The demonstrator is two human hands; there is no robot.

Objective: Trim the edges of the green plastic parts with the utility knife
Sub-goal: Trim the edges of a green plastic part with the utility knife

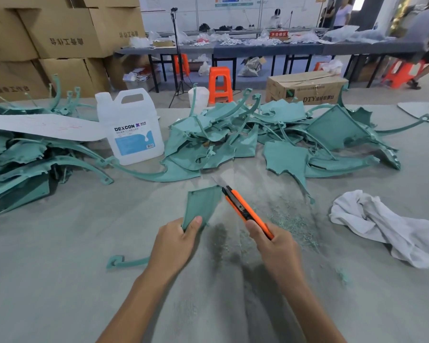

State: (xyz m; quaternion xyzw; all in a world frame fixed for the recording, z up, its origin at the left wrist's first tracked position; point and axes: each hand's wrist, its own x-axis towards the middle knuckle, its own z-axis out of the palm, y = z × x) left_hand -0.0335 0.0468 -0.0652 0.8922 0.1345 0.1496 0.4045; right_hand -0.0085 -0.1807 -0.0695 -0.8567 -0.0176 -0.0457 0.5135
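Head view: left hand (176,240) pinches the green part (202,206) at its near end; right hand (278,246) grips the utility knife (245,211), blade at its far right corner

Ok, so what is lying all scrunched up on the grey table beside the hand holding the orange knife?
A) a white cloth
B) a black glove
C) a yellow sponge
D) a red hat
A: a crumpled white cloth lies on the grey table, to the right of the right hand that grips the orange utility knife; the left hand holds a flat green plastic part.
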